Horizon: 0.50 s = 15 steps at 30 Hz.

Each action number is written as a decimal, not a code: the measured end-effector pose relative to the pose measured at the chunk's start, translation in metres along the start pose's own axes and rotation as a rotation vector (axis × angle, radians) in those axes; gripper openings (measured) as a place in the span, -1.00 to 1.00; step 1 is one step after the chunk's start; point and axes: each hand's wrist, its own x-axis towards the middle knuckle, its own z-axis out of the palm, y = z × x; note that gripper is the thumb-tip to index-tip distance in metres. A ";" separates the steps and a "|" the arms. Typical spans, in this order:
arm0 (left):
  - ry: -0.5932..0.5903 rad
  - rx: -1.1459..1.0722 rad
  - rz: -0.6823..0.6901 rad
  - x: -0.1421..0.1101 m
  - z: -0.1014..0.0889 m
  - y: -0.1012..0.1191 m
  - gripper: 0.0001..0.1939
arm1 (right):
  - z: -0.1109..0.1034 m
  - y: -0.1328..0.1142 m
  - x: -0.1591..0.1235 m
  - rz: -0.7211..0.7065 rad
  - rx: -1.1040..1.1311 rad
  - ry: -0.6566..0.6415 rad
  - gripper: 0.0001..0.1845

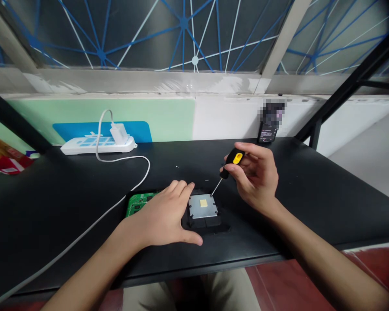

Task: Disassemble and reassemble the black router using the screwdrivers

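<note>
A small black device with a square silver metal plate and a yellow patch at its centre lies on the black table. My left hand rests flat beside the plate, fingers stretched out, covering most of a green circuit board. My right hand is closed round a black and yellow screwdriver. Its thin shaft slants down to the plate's upper right corner.
A white power strip with a plugged-in white charger sits at the back left; its white cable runs across the table toward the front left. A dark phone leans on the back wall. A red packet lies at far left.
</note>
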 end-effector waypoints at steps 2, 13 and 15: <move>0.002 -0.002 0.001 0.000 0.001 0.000 0.14 | 0.000 -0.003 0.001 0.012 -0.008 -0.013 -0.48; 0.021 -0.023 0.008 0.000 0.003 -0.003 0.13 | 0.002 -0.013 0.003 0.063 0.090 -0.044 -0.56; 0.015 -0.014 0.002 0.000 0.003 -0.003 0.13 | 0.004 -0.013 0.003 0.051 0.104 -0.031 -0.55</move>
